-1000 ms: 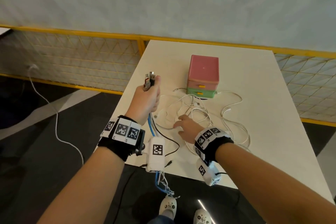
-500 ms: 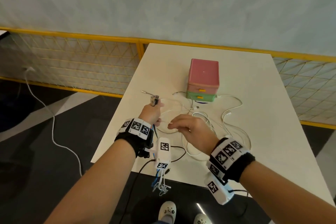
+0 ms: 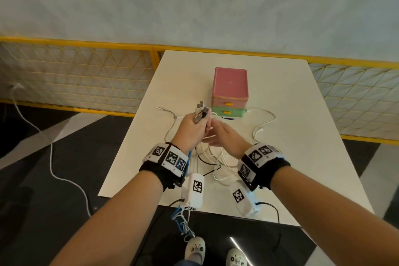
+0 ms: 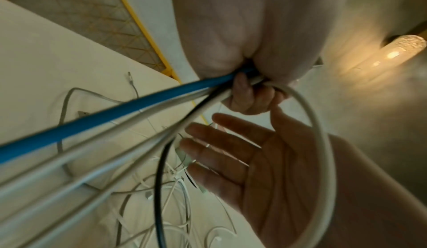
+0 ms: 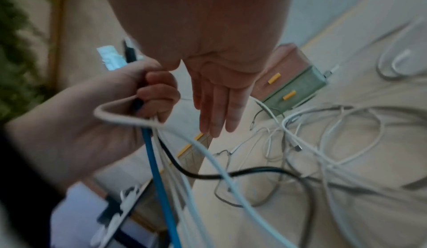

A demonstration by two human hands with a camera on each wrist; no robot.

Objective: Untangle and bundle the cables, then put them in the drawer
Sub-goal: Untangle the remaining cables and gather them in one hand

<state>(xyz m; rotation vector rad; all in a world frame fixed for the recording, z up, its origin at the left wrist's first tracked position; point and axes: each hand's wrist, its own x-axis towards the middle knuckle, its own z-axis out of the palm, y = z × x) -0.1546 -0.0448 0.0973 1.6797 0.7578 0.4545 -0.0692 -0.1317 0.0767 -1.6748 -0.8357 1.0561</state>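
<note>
Left hand: my left hand (image 3: 191, 129) sits at centre frame in the head view, fingers curled tight round a gathered bunch of cables (image 4: 129, 122), their plug ends (image 3: 201, 112) sticking up out of my fist.
Held bunch: in the left wrist view a blue cable (image 4: 97, 118), several white ones and a black cable (image 4: 161, 178) run from my fist toward the lower left of the frame; one white cable makes a wide loop (image 4: 323, 142) down the right side.
Right hand: my right hand (image 3: 224, 138) is just right of the left, fingers straight and relaxed, palm turned toward the bunch and holding nothing; in the left wrist view its fingers (image 4: 221, 142) spread just beneath my fist.
Loose cables: a tangle of white cables (image 3: 218, 164) lies on the table below and between my hands, with strands curving off to the right (image 3: 264, 124) and a grey one to the left (image 3: 170, 114).
Drawer unit: a small box, pink above and green below (image 3: 230, 93), stands just above my hands at centre frame; both drawers, each with a yellow handle (image 3: 226, 112), are closed.
Table: the white table (image 3: 302, 136) fills the middle of the head view, and the held bunch hangs over its near edge, toward the bottom of the frame.
Floor: a white cord (image 3: 51, 157) trails across the dark floor at the left.
</note>
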